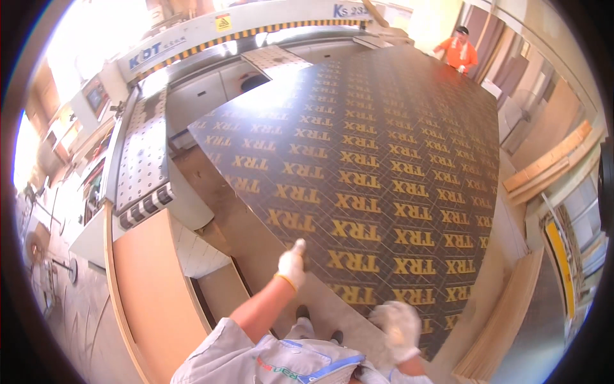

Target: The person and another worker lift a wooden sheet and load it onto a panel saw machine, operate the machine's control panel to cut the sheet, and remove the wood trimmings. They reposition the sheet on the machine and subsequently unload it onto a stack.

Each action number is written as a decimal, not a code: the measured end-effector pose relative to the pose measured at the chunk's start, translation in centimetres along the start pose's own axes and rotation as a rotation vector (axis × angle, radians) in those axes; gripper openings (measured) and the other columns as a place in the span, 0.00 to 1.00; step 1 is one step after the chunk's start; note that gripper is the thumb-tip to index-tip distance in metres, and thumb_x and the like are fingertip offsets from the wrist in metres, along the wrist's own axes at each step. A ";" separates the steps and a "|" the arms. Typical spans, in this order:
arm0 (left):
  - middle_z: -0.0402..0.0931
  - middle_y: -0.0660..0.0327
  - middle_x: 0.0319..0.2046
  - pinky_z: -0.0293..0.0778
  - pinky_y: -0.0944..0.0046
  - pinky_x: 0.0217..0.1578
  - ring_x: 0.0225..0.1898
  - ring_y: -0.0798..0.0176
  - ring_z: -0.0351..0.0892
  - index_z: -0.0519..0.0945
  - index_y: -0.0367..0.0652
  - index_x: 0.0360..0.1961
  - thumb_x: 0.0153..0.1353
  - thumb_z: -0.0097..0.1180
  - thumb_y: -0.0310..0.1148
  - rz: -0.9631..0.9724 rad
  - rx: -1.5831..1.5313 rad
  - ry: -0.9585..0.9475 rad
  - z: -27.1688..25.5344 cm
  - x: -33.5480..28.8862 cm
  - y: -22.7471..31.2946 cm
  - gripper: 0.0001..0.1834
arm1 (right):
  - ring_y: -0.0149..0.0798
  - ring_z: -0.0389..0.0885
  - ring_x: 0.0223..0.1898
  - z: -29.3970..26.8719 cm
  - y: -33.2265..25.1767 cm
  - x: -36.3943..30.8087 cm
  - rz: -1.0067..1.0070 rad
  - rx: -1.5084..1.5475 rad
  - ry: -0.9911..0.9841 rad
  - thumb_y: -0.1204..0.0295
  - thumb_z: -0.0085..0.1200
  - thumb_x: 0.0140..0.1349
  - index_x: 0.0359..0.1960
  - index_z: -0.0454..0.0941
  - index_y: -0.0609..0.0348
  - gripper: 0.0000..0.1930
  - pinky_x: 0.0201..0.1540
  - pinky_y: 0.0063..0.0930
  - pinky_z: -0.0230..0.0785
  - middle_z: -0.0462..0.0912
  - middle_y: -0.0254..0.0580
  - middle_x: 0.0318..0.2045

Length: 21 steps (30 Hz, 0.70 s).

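A large dark brown panel (pixel 358 173) with rows of yellow printing slants across the view, from near my body to the far right. My left hand (pixel 292 265), in a white glove with a yellow cuff, grips its near-left edge, thumb uppermost and fingers partly hidden. By the panel's near edge is my right hand (pixel 398 326), also in a pale glove. Motion smears its fingers, so I cannot tell whether it grips the edge.
At the far corner stands a person (pixel 462 52) in orange. A panel saw (pixel 243 35) with a striped beam spans the back, its perforated table (pixel 144 141) at left. Brown boards (pixel 146 281) lie left of my arm; stacked sheets (pixel 502 320) and planks (pixel 550 160) are at right.
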<state>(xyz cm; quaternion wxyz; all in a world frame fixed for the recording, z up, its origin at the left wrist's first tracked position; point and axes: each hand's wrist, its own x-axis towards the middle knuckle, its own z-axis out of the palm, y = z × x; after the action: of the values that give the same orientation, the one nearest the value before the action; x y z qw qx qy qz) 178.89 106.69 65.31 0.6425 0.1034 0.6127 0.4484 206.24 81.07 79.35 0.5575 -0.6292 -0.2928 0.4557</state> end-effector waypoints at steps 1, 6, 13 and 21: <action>0.91 0.57 0.50 0.81 0.53 0.47 0.46 0.60 0.85 0.90 0.38 0.58 0.77 0.72 0.53 0.050 -0.092 0.006 -2.0 2.4 2.0 0.26 | 0.52 0.92 0.53 -3.6 -1.1 1.0 -0.150 -0.450 0.250 0.75 0.77 0.60 0.63 0.83 0.70 0.29 0.62 0.45 0.85 0.91 0.55 0.52; 0.90 0.61 0.50 0.82 0.49 0.50 0.46 0.55 0.86 0.90 0.51 0.58 0.78 0.72 0.49 0.034 -0.234 -0.032 -1.8 5.2 5.0 0.18 | 0.55 0.77 0.77 -16.4 9.0 7.9 0.100 -0.350 0.406 0.62 0.78 0.71 0.79 0.70 0.75 0.43 0.84 0.48 0.64 0.80 0.60 0.75; 0.88 0.61 0.44 0.84 0.51 0.51 0.47 0.58 0.89 0.89 0.49 0.51 0.78 0.71 0.52 -0.213 -0.160 -0.426 -1.2 -2.3 -5.9 0.18 | 0.56 0.88 0.67 -0.5 7.6 13.1 0.339 0.651 -0.263 0.57 0.53 0.88 0.76 0.77 0.67 0.28 0.73 0.53 0.81 0.85 0.54 0.71; 0.90 0.64 0.37 0.74 0.64 0.35 0.33 0.68 0.82 0.93 0.40 0.50 0.77 0.70 0.44 0.267 0.189 -0.291 -0.8 -13.1 4.1 0.17 | 0.51 0.91 0.63 12.8 1.9 14.7 0.520 0.582 -0.563 0.69 0.58 0.84 0.71 0.80 0.65 0.20 0.69 0.51 0.86 0.90 0.51 0.63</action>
<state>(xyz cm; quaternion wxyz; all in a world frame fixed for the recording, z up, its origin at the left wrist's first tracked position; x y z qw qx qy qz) 178.30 99.49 77.04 0.6467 0.3071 0.5335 0.4504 200.49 99.13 74.35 0.4770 -0.3515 -0.1257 0.7957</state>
